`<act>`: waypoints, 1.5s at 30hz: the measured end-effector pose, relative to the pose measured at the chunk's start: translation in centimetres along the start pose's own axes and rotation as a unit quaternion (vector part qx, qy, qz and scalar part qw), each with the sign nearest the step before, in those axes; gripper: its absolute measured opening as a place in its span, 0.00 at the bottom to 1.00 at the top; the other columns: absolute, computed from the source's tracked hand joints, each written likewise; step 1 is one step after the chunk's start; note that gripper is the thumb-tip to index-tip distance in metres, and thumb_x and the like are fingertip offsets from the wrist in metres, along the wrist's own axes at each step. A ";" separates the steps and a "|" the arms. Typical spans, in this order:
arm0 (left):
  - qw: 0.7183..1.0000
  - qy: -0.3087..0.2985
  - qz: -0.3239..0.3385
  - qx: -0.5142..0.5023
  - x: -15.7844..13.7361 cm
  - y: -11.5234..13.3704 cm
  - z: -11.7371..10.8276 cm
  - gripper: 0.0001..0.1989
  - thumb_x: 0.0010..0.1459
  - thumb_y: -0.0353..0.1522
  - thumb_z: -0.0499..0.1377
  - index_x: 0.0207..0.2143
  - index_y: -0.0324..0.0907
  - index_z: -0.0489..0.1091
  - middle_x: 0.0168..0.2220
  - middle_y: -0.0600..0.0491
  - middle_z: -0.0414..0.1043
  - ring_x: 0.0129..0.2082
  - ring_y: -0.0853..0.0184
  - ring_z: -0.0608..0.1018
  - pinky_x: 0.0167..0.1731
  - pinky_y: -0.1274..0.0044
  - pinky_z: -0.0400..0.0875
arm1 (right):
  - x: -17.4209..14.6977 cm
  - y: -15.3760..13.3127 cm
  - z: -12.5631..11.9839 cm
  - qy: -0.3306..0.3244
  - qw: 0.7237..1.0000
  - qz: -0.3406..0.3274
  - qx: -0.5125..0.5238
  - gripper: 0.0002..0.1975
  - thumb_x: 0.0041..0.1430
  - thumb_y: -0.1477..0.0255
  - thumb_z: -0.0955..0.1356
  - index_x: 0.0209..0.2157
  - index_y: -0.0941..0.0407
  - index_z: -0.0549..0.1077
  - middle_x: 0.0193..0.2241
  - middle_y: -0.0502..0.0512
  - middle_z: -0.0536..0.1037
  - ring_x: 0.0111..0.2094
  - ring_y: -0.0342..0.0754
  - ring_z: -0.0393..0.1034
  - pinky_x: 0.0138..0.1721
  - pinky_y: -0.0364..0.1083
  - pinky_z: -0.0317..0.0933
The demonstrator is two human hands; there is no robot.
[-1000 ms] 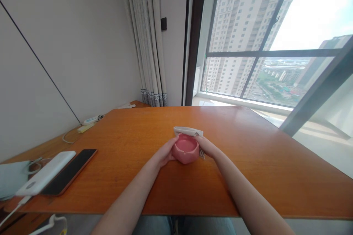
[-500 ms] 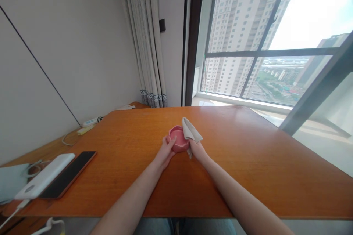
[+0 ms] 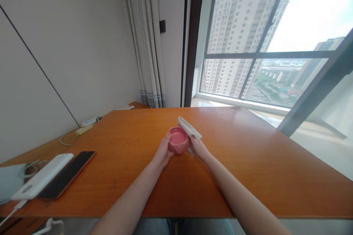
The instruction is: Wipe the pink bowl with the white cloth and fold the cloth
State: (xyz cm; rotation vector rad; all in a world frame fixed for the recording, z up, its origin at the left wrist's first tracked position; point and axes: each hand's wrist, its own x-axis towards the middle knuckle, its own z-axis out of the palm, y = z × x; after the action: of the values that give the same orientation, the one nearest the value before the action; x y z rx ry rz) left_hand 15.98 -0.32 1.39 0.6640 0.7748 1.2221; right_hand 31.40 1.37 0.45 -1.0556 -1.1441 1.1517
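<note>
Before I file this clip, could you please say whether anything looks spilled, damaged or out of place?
Nothing stands out; no spill or obvious damage shows. The left hand holds the pink dish, and the right hand holds the pale cloth by its rim.

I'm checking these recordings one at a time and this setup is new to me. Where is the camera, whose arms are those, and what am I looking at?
There is no machine here: the bare arms belong to the person wearing the camera on their head. It looks forward and down, so their left hand appears on the left and their right hand on the right. The left grips the side of a pink bowl; the right holds a pale cloth at the bowl's other side. Whether the bowl touches the wooden table is hard to tell. Toward the left edge lie a dark phone and, beside it, a white device with a cable plugged in. Beyond is a large window.
</note>
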 end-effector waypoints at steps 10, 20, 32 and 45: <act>1.000 0.003 0.009 0.004 0.0 -0.5 -0.1 0.22 0.50 0.42 0.62 0.46 0.48 0.60 0.51 0.50 0.67 0.45 0.65 0.74 0.44 0.68 0.71 | 0.2 1.5 0.1 0.072 0.996 0.054 -0.003 0.23 0.49 0.56 0.67 0.45 0.53 0.73 0.49 0.53 0.73 0.58 0.54 0.57 0.60 0.52 0.50; 0.996 -0.009 -0.048 0.069 0.0 -0.6 -0.3 0.21 0.51 0.43 0.60 0.46 0.43 0.67 0.47 0.47 0.71 0.44 0.60 0.74 0.35 0.71 0.73 | 0.7 0.1 -0.9 -0.016 0.990 0.112 0.089 0.19 0.52 0.57 0.65 0.40 0.54 0.75 0.41 0.55 0.78 0.49 0.55 0.69 0.52 0.54 0.62; 0.983 0.141 0.119 0.005 1.1 -0.6 -1.1 0.20 0.46 0.40 0.65 0.39 0.42 0.64 0.37 0.52 0.71 0.36 0.69 0.74 0.37 0.77 0.71 | -1.6 0.2 2.4 -0.102 0.970 0.135 0.177 0.19 0.51 0.57 0.66 0.39 0.56 0.73 0.42 0.59 0.78 0.49 0.56 0.69 0.48 0.54 0.66; 0.989 -0.035 -0.087 0.117 0.0 -0.1 -0.8 0.23 0.51 0.49 0.58 0.44 0.45 0.63 0.49 0.46 0.69 0.42 0.60 0.76 0.38 0.69 0.73 | 0.8 0.7 0.0 0.054 0.968 0.131 0.206 0.12 0.48 0.63 0.68 0.34 0.55 0.73 0.35 0.53 0.80 0.43 0.53 0.73 0.45 0.49 0.68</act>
State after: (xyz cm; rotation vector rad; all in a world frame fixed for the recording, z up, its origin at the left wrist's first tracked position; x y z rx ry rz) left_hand 15.36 -0.29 0.85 0.8091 0.9075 0.9526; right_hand 31.40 2.24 -0.18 -0.9458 -0.6510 1.4458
